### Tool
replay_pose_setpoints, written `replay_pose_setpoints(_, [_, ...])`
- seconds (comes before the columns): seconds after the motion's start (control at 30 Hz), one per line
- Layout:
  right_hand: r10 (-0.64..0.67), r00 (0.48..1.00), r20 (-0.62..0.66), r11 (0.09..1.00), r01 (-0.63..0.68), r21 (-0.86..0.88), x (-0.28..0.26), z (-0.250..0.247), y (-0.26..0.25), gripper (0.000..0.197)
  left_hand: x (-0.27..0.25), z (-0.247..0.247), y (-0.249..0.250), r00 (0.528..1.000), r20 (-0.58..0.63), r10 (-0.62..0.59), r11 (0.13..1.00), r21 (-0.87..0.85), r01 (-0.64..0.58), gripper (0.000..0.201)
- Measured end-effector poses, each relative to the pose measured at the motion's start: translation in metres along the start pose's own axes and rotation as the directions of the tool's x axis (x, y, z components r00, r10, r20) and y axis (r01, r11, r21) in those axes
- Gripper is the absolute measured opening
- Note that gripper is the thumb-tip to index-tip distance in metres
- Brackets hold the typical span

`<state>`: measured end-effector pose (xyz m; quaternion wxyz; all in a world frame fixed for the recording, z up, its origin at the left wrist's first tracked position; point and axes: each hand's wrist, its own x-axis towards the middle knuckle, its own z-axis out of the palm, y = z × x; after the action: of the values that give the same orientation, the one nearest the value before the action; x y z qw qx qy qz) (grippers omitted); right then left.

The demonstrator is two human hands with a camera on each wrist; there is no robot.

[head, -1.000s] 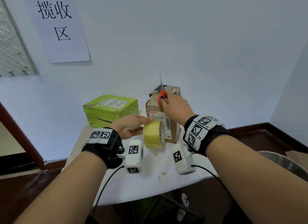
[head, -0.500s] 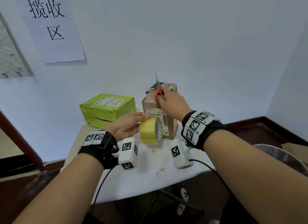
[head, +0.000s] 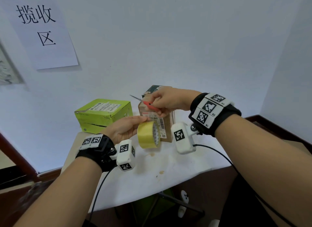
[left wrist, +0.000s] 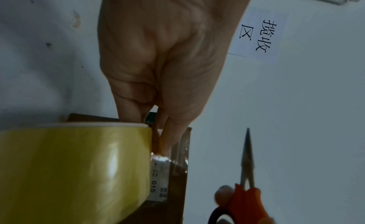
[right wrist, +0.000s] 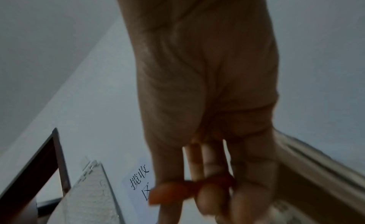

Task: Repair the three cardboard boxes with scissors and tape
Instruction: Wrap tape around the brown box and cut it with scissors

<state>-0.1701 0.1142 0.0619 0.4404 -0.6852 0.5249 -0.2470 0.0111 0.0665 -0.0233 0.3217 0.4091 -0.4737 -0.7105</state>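
Observation:
My left hand [head: 125, 129] grips a yellow tape roll [head: 148, 135] just in front of an upright brown cardboard box [head: 166, 125] with a barcode label. In the left wrist view the fingers [left wrist: 130, 108] reach into the roll's [left wrist: 75, 172] core while the thumb lies over a strip of tape [left wrist: 178, 155] on the box. My right hand [head: 166, 102] holds red-handled scissors [head: 149, 106] above the box top, blades together and pointing left. The scissors [left wrist: 247, 180] show beside the box in the left wrist view; the red handle [right wrist: 189, 190] shows in the right wrist view. A green box [head: 103, 114] lies to the left.
A dark box [head: 152, 90] stands behind the brown one, mostly hidden. The small white table [head: 152, 179] is stained and sits against a pale wall bearing a paper sign [head: 42, 34]. Black cables hang from both wrist cameras off the table's front edge.
My right hand has rolled the scissors from blades pointing up to blades pointing left over the box top. The left hand keeps the tape roll against the box front.

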Motion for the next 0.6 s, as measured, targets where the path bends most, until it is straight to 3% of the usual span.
replay_pose_setpoints(0.17, [0.315,0.94,0.128,0.897,-0.251,-0.363,-0.014,-0.007,-0.007,0.036,0.003,0.001,-0.002,1.0,-0.016,-0.003,1.0,-0.025,0.003,0.018])
replay_pose_setpoints(0.3, [0.478,0.878,0.009,0.771,-0.415,-0.482,-0.016,-0.013,-0.002,0.042,0.003,-0.002,-0.003,1.0,-0.021,-0.003,1.0,-0.006,0.003,0.017])
replay_pose_setpoints(0.43, [0.544,0.839,-0.01,0.703,-0.462,-0.54,-0.011,-0.013,-0.003,0.043,0.003,-0.002,-0.002,1.0,-0.028,-0.01,1.0,-0.015,0.01,0.016])
replay_pose_setpoints(0.6, [0.485,0.874,0.018,0.764,-0.414,-0.494,0.001,-0.001,-0.006,0.033,0.004,-0.003,-0.003,1.0,-0.024,-0.019,0.999,-0.043,0.018,0.017])
